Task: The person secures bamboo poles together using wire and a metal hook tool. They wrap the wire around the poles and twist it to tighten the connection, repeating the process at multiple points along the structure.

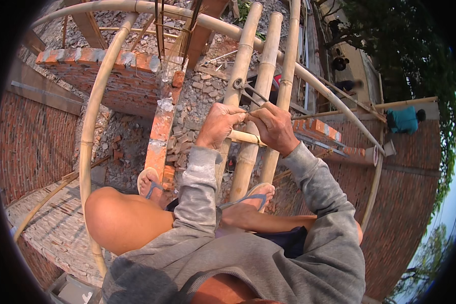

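Observation:
My left hand and my right hand meet in front of me, thumbs and fingertips pinched close together. Whatever thin piece lies between them is too small to make out. Just beyond the fingers, a dark metal tool with a ring-shaped end and slim arms rests at the bamboo poles; its kind is not clear. Three long bamboo poles run side by side beneath my hands. A short bamboo crosspiece lies across them, right below my wrists.
My left sandalled foot stands on a narrow brick wall top, my right foot on the bamboo. A curved bamboo rail passes at left. Rubble lies far below. Upright steel bars rise ahead. A person in teal is at right.

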### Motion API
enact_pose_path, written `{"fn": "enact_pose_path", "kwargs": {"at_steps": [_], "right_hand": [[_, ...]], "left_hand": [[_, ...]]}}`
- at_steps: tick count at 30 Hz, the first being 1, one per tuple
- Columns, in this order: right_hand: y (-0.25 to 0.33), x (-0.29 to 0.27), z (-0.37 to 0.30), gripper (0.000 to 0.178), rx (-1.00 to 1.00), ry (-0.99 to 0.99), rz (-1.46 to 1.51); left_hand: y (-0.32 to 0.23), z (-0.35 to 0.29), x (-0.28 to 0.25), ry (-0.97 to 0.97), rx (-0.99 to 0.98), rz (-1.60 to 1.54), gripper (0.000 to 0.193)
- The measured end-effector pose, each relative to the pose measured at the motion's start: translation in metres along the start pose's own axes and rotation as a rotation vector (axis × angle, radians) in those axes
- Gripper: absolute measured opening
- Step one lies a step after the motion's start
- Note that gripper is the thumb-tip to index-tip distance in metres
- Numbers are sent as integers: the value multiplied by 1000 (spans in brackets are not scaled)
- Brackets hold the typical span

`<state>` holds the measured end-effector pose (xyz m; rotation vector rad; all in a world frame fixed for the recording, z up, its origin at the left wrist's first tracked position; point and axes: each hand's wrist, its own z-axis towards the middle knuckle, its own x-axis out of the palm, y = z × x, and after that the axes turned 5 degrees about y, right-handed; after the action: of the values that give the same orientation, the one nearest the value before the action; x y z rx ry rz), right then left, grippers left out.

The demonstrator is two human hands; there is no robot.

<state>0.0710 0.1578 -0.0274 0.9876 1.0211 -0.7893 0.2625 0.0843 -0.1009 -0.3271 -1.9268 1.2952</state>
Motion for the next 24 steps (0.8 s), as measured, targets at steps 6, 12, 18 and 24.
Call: {"fn": "enact_pose_path", "kwargs": {"at_steps": [6,12,18,24], "right_hand": [[-8,-39,20,29,-395,130,-228],[5,-29,23,19,-14,115,89],[13,-25,38,28,485,-87,401],[24,-19,21,24,361,212,326]], "left_hand": [[-3,1,3,70,72,125,21],[-7,0,3,189,160,155,22],[9,8,11,-4,56,-465,21],[25,17,8,-238,21,-615,25]]}}
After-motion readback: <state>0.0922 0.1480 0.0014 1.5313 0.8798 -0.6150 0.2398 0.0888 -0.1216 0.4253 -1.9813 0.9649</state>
